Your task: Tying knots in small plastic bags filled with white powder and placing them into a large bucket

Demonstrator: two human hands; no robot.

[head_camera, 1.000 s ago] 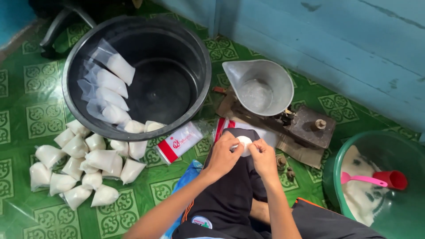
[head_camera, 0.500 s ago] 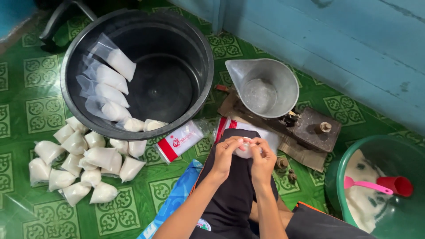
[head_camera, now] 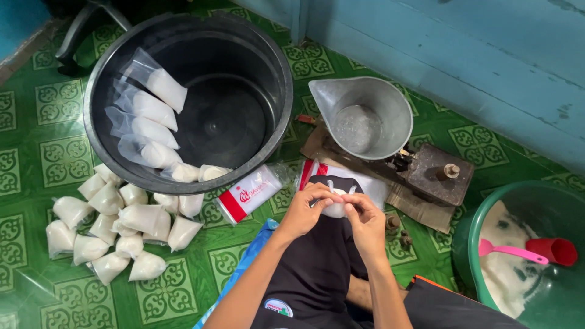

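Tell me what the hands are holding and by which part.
Both the left hand and right hand pinch a small bag of white powder at its top.

green patterned floor tiles [head_camera: 67, 161], black tub [head_camera: 277, 73], white bags [head_camera: 146, 219], pink-handled red scoop [head_camera: 530, 251], blue wall [head_camera: 463, 55].
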